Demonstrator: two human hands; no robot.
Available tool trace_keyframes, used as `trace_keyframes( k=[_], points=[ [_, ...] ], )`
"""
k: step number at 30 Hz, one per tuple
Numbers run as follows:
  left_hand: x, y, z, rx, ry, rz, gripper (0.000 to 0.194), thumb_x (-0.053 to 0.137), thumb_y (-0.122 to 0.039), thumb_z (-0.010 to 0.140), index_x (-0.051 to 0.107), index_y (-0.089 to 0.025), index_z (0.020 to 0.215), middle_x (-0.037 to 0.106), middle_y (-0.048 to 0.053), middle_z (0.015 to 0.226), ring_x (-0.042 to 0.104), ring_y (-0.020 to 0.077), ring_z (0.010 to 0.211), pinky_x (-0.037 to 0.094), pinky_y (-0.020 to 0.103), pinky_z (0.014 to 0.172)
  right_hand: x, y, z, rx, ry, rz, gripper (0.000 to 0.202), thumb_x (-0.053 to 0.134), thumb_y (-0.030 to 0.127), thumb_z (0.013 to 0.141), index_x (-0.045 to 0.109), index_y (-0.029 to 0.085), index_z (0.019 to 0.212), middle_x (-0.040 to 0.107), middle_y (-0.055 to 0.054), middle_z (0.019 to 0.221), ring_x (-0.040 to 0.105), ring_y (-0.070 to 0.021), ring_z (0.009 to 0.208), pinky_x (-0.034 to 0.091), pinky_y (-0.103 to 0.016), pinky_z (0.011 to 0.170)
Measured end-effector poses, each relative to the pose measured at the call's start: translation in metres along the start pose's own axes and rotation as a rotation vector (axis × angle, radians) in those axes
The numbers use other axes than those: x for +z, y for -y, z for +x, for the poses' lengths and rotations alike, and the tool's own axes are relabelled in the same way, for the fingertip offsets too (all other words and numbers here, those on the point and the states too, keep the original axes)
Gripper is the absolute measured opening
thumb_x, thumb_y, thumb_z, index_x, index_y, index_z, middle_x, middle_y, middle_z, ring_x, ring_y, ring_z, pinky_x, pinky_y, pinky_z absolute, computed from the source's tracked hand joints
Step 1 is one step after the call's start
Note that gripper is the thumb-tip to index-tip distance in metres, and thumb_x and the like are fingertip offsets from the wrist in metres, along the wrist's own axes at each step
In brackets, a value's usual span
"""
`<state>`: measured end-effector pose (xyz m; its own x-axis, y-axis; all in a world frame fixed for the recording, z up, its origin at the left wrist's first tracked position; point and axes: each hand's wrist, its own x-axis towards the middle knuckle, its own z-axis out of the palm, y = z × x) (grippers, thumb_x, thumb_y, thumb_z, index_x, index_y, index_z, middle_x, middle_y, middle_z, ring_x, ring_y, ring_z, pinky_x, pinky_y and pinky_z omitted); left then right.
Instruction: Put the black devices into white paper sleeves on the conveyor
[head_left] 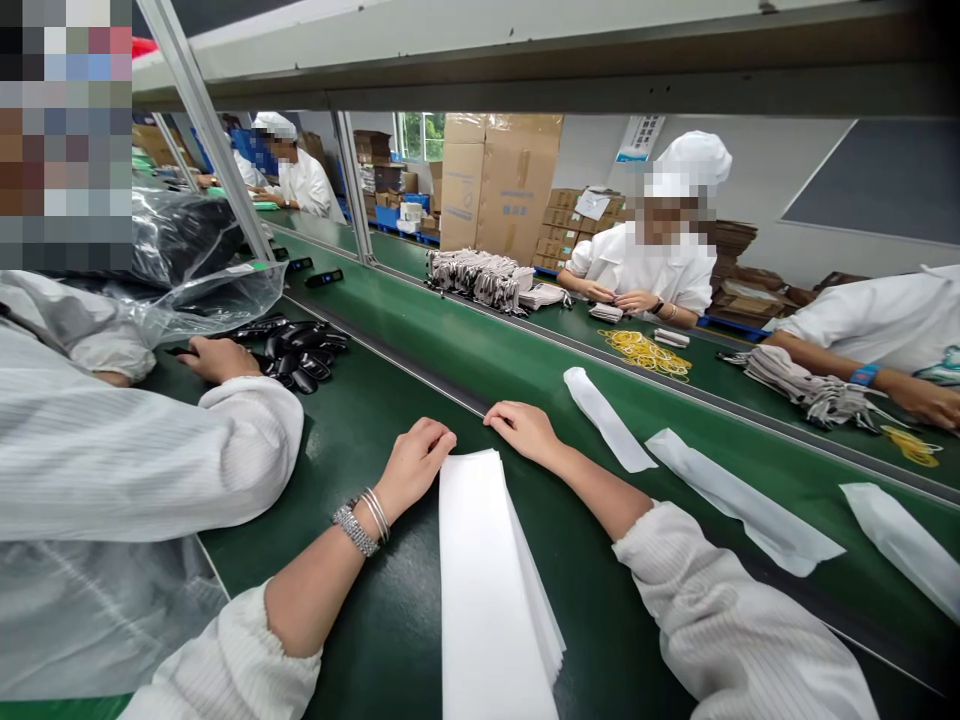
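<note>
The left hand (409,468) has its fingers drawn together at the upper left corner of a white stack (484,580); whether they pinch it, I cannot tell. The right hand (529,432) has bent fingers just beyond the upper right corner, apart from the stack; whether they grip anything is unclear. The stack lies on the green counter (390,620) between the forearms, its long, flat, thin layers fanned toward the lower right.

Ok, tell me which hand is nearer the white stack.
Left: left hand at the far left corner of the white stack; right hand apart, beyond its far edge.
</note>
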<state>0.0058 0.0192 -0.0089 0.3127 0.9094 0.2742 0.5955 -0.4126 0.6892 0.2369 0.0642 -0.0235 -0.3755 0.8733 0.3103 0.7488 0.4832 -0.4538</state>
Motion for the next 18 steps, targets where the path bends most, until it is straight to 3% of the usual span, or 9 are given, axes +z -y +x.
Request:
trace_keyframes(
  k=[18],
  points=[
    [-0.0004, -0.0014, -0.0006, 0.016, 0.038, 0.024, 0.034, 0.039, -0.037, 0.096, 0.065, -0.02, 0.083, 0.06, 0.003, 0.089, 0.059, 0.0164, 0.084, 0.046, 0.029, 0.08, -0.0007, 0.0019, -0.0006, -0.016, 0.011, -0.038, 0.023, 0.046, 0.024, 0.094, 0.069, 0.027, 0.09, 0.071, 0.002, 0.099, 0.063, -0.0162, 0.092, 0.042, -0.028, 0.076]
  ],
)
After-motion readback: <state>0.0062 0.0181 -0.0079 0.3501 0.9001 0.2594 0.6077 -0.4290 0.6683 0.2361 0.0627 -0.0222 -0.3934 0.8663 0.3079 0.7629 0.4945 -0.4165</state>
